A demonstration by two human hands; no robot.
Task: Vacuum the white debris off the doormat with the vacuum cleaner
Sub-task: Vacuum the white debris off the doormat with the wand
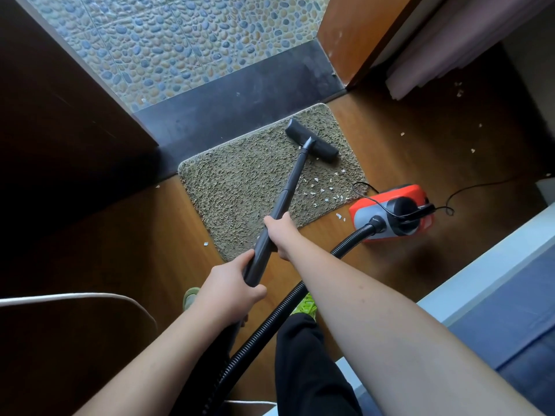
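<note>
A shaggy olive-grey doormat (240,181) lies on the wooden floor by the door sill. White debris (321,190) is scattered over its near right part. The black floor nozzle (312,141) of the vacuum rests on the mat's far right area. Its black wand (289,187) slants back toward me. My right hand (282,232) grips the wand higher up, my left hand (231,288) grips its lower end near the hose. The ribbed black hose (270,319) curves to the red and grey vacuum cleaner body (393,211), which stands just right of the mat.
A dark sill (240,106) and pebble-tiled floor (180,43) lie beyond the mat. An orange door (354,34) stands open at right, with a curtain (444,40) beside it. More white bits (473,150) dot the wooden floor. A black power cord (480,187) trails right.
</note>
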